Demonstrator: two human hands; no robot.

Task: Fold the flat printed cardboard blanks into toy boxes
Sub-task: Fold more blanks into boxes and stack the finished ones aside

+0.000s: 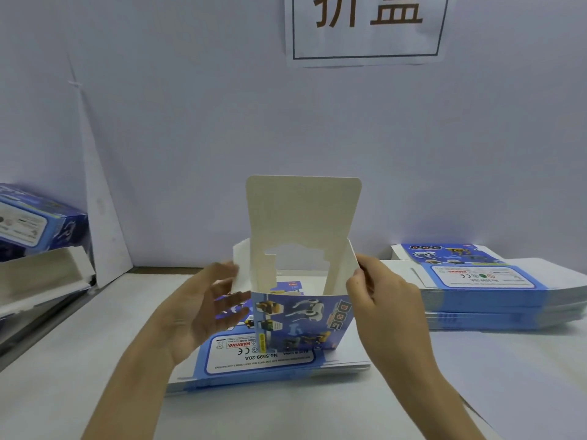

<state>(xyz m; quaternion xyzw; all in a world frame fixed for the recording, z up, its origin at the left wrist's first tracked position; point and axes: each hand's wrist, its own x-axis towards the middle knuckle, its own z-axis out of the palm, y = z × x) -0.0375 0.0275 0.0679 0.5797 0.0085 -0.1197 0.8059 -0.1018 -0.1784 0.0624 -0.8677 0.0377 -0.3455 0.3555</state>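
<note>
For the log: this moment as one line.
box: half-erected, lid flap up | left hand: at side flap | right hand: pinching wall

The left hand (197, 312) and right hand (384, 306) are bare, as are both slim forearms.

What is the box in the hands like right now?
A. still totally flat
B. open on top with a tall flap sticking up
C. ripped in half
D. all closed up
B: the box that the right hand pinches by its edge is open at the top, and its plain white flap stands straight up at the back.
</note>
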